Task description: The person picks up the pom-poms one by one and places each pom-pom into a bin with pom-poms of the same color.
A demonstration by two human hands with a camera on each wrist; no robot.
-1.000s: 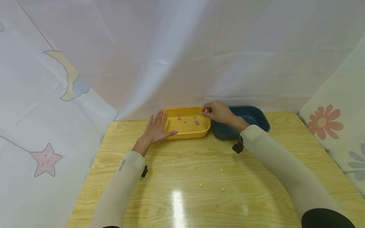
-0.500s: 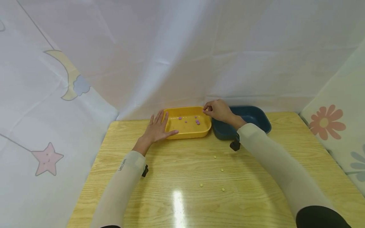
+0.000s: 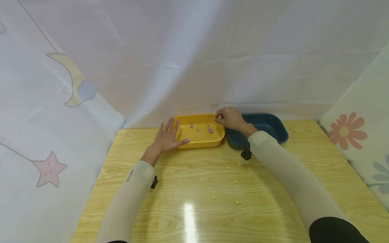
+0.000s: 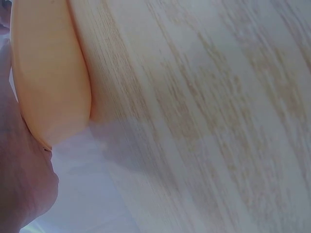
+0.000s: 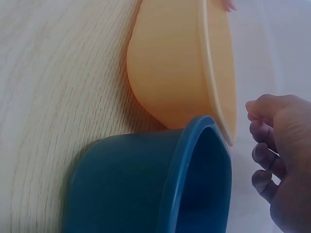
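My left hand (image 3: 165,138) rests on the left end of a yellow tray (image 3: 199,145), fingers spread and thumb over the front rim. Several small purple beads (image 3: 191,126) lie scattered in this tray. Above its right end, my right hand (image 3: 232,119) pinches thumb and forefinger together. A tiny purple bead seems to sit at the fingertips, mostly hidden by them. The right wrist view shows the other fingers loosely curled, apart from the yellow tray wall (image 5: 170,63). A dark blue tray (image 3: 237,141) stands beside the yellow one, partly under the right forearm.
Several small yellow beads (image 3: 236,182) lie on the wooden table (image 3: 176,209) in front of the trays. A pale cloth backdrop (image 3: 194,67) rises right behind the trays, with printed cloth at both sides.
The right hand stays over the yellow tray's right end, shifting slightly, and its forearm swings a little left. The left hand and the beads in the tray look unmoved.
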